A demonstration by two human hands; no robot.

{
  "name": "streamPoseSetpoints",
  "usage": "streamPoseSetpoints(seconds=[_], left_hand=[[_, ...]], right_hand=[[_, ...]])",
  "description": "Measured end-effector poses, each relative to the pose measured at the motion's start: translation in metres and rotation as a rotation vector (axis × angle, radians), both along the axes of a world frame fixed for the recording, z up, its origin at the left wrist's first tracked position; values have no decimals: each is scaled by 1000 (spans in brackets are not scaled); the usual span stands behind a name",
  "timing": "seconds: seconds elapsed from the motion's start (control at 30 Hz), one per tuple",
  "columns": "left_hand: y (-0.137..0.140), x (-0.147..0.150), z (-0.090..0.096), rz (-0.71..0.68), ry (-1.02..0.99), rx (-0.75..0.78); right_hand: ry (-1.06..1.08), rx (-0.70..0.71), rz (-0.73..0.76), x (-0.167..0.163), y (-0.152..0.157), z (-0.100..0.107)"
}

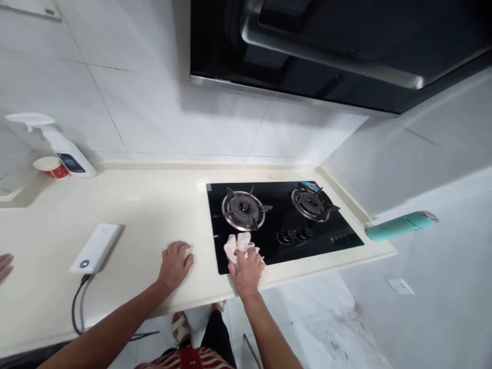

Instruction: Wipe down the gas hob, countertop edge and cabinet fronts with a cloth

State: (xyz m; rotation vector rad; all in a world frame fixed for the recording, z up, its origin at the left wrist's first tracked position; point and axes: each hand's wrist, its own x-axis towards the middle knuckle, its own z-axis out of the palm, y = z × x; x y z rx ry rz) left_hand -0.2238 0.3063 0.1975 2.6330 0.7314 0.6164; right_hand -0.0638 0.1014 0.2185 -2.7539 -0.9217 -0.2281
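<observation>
A pale pink cloth [243,241] lies crumpled on the front left corner of the black glass gas cooktop [274,230]. My right hand [248,269] is closed over the cloth and presses it against the glass; the fingertips are partly hidden in its folds. Just behind the cloth is the left burner [244,209] with its pan support. My left hand [176,264] rests on the cream countertop [154,205] left of the cooktop, thumb apart from the fingers, holding nothing.
A white power bank [96,248] with a black cable lies at left. Farther back stand a white spray bottle [63,148] and a red-and-white paper cup [54,166]. A green bottle [400,226] stands at the right end. The range hood [326,56] hangs overhead. Another person's fingers [5,265] show at left.
</observation>
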Motion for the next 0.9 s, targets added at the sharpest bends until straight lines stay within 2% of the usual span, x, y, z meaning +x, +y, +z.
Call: streamPoseSetpoints(seconds=[0.13,0.23,0.3,0.33,0.4,0.47,0.53,0.57,0.63,0.7,0.77,0.9], left_hand=[[0,-3,-5,10,-103,-71],[3,-10,-3,22,-188,-119],[7,-20,2,33,-200,-129],[8,-26,5,34,-196,-134],[11,-39,11,44,-192,-163],[11,-52,14,78,-191,-204],[9,-63,14,121,-189,-232],[7,-68,13,133,-188,-241],[2,-77,9,132,-188,-255],[-4,-85,6,119,-196,-272],[-8,-91,5,118,-212,-294],[-14,-98,6,137,-246,-344]], right_hand=[[195,146,308,-71,15,-4],[318,359,549,-108,17,-8],[375,534,553,-106,4,-7],[388,608,504,-94,-8,-4],[371,693,337,-49,-41,2],[278,677,171,15,-80,6],[161,539,-62,80,-113,4],[133,423,-194,106,-124,1],[93,367,-352,136,-133,-8],[57,325,-439,133,-125,-19],[26,243,-424,101,-103,-26],[53,103,-98,2,-44,-24]])
